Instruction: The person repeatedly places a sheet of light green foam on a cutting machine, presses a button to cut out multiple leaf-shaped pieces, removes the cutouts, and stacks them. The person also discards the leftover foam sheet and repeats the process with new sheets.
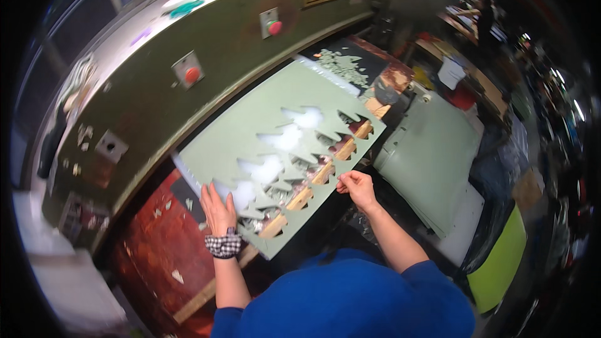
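Note:
A pale green sheet (pixel 231 131) lies in front of the machine, with rows of jagged cut-outs through it. White shows through one row of openings, and wooden pieces (pixel 300 199) show through the row nearest me. My left hand (pixel 218 213) rests at the sheet's left end, fingers stretched out; a checked black-and-white band circles that wrist. My right hand (pixel 357 189) is at the sheet's near edge, thumb and fingers pinched together. Whether those fingertips grip the edge or a small piece cannot be made out.
Behind the sheet runs a dark green machine beam (pixel 225 62) with a red button (pixel 191 75) and another button (pixel 273 27). Green scraps (pixel 343 66) lie at the far end. To the right sits a stack of green sheets (pixel 432 156); a reddish board (pixel 156 238) is at left.

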### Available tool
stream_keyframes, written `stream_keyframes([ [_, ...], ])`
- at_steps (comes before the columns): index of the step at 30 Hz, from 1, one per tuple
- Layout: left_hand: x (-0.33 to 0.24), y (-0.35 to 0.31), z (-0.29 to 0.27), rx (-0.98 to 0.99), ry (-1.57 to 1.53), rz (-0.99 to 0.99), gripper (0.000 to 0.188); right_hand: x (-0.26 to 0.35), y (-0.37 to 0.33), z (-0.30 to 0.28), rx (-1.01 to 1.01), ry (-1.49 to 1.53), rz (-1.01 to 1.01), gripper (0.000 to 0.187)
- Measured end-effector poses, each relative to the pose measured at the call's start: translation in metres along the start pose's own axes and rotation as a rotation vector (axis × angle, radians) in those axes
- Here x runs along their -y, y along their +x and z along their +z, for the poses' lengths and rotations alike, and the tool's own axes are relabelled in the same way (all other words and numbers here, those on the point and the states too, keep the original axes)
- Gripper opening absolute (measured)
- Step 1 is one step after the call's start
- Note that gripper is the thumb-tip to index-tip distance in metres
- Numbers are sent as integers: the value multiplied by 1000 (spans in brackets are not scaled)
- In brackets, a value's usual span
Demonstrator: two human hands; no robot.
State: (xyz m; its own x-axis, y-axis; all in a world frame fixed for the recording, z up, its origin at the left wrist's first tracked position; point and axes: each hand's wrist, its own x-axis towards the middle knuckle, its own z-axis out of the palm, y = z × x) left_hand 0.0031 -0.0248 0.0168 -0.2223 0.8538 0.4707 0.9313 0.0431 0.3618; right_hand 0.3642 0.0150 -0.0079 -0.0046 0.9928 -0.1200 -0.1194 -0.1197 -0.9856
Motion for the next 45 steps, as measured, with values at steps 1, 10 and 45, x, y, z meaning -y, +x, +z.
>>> stream_keyframes([
  [1, 0, 4, 5, 40, 75, 27, 57, 4, 9, -7, -38, 20, -47, 19],
  [10, -3, 2, 6, 62, 41, -73, 48, 43, 130, -82, -480, -275, -359, 17],
  [45, -28, 11, 10, 23, 195, -340, 43, 118, 270, -86, 137, 409, -117, 58],
])
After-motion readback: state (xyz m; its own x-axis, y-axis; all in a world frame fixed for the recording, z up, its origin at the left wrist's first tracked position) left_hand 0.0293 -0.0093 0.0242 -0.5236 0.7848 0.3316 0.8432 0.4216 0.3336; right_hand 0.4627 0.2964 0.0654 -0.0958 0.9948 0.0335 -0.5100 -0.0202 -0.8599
